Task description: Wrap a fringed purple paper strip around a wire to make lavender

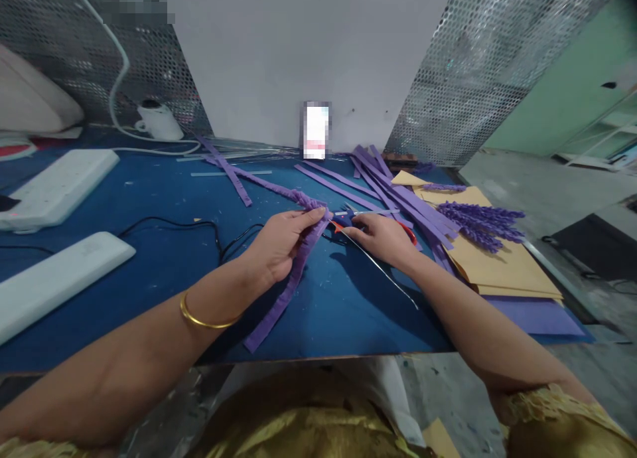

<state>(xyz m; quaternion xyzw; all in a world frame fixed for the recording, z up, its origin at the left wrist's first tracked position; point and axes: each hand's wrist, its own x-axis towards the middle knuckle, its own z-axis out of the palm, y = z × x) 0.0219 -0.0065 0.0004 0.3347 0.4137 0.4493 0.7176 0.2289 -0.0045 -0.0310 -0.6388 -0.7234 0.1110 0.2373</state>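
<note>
At the middle of the blue table, my left hand (283,239) is closed on a purple paper strip (300,265), thumb on top. One end of the strip hangs toward the table's front edge; a fringed, curled part (304,199) lies just beyond the fingertips. A thin wire (383,271) runs from the fingertips down to the right. My right hand (378,235) is closed near the strip's end, its fingers curled by a small red and blue tool (343,222). What the right fingers hold is mostly hidden.
Loose purple strips (413,206) lie at the right, beside purple flower sprigs (482,226) on tan paper (517,272). A lit phone (316,131) stands at the back. White power strips (60,186), a black cable (199,223) and a white cup (162,123) are left.
</note>
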